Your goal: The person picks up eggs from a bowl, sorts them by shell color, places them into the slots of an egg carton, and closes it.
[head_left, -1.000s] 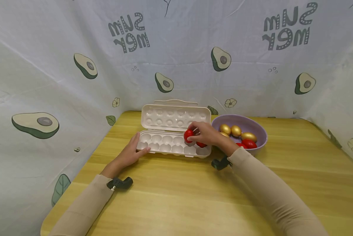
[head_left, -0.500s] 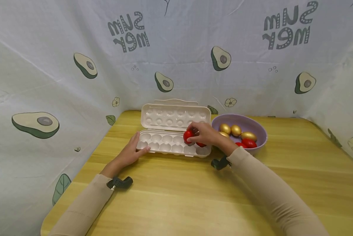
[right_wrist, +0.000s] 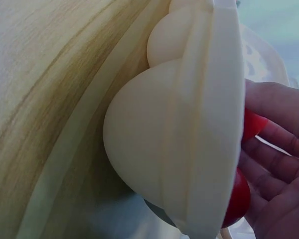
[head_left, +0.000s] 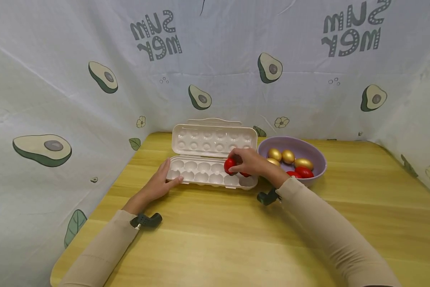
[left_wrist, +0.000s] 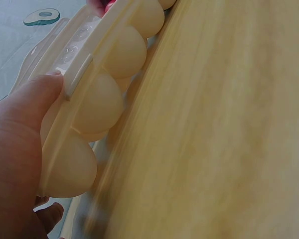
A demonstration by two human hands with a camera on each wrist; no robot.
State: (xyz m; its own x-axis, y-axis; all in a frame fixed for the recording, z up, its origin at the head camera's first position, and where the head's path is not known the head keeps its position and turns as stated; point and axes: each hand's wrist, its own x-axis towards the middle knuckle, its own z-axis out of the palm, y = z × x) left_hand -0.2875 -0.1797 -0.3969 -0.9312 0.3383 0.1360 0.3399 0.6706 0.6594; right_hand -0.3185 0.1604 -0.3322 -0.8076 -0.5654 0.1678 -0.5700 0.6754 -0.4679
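A beige plastic egg carton (head_left: 202, 178) stands with its lid (head_left: 215, 137) up at the back. My left hand (head_left: 159, 182) grips its left end, thumb over the front rim and the other fingers round the end, as the left wrist view shows. With thumb and fingers my right hand (head_left: 250, 161) pinches a red egg (head_left: 229, 166) at the back row of cups, right of the middle. A second red egg (right_wrist: 237, 199) sits in the carton at its right end, partly hidden behind the right hand. The cups on the left hold no eggs.
A purple oval bowl (head_left: 320, 159) stands right of the carton, close to it, with several gold eggs (head_left: 303, 164) and some red eggs (head_left: 304, 172) inside. All stand on a wooden table (head_left: 208, 239). A printed cloth (head_left: 229, 44) hangs behind and at the sides.
The head view has tilted down a little. Both hands keep their grips; the red egg in my right hand sits slightly lower against the carton than before.
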